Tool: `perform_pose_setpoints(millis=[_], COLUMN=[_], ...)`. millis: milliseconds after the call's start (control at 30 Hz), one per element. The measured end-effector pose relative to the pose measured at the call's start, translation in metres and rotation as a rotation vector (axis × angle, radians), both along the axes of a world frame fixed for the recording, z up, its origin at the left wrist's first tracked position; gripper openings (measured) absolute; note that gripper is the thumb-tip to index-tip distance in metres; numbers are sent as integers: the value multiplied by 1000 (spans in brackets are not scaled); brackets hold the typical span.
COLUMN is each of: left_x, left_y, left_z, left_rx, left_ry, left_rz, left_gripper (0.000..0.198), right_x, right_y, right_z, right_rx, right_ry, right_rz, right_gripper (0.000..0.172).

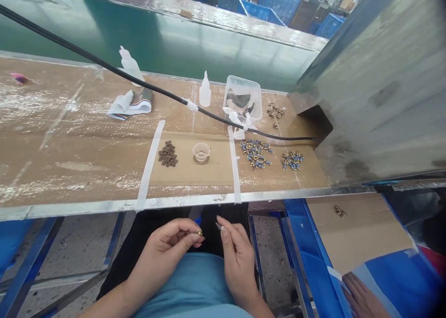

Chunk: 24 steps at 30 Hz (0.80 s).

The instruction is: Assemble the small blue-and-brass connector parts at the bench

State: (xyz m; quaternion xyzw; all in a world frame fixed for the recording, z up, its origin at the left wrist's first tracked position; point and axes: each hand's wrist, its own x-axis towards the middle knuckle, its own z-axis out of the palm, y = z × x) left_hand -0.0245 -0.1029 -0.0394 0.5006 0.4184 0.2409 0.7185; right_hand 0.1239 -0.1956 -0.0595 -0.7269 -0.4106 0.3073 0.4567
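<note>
My left hand (163, 253) pinches a small brass part (199, 233) between thumb and fingers. My right hand (239, 262) holds a small silvery pointed piece (219, 226) at its fingertips, close to the brass part and not touching it. Both hands are above my lap, below the bench's front edge (139, 205). On the cardboard-covered bench lie a heap of dark ring-shaped pieces (167, 154), a small glass dish (201, 153), and two heaps of blue-and-brass terminals (255, 153) (292, 160).
Farther back stand a plastic tub (243, 97), glue bottles (205, 91) and a ribbon cable (130, 105). A black cable (216, 119) crosses the bench. A metal hood (376, 85) stands at right. Another person's hand (362, 299) rests at lower right, by a blue bin (313, 257).
</note>
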Motion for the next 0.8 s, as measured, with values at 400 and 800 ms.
perform_pose_setpoints(millis=[400, 800], left_x=[3, 2], left_y=[4, 4], left_z=[2, 0], left_rx=[-201, -243], left_ry=[-44, -138], left_rz=[7, 5], left_gripper=[7, 4], right_x=[-4, -4], right_y=[5, 9], right_z=[10, 17], right_rx=[-8, 38], right_ry=[9, 9], right_rz=[107, 144], right_gripper=[30, 29])
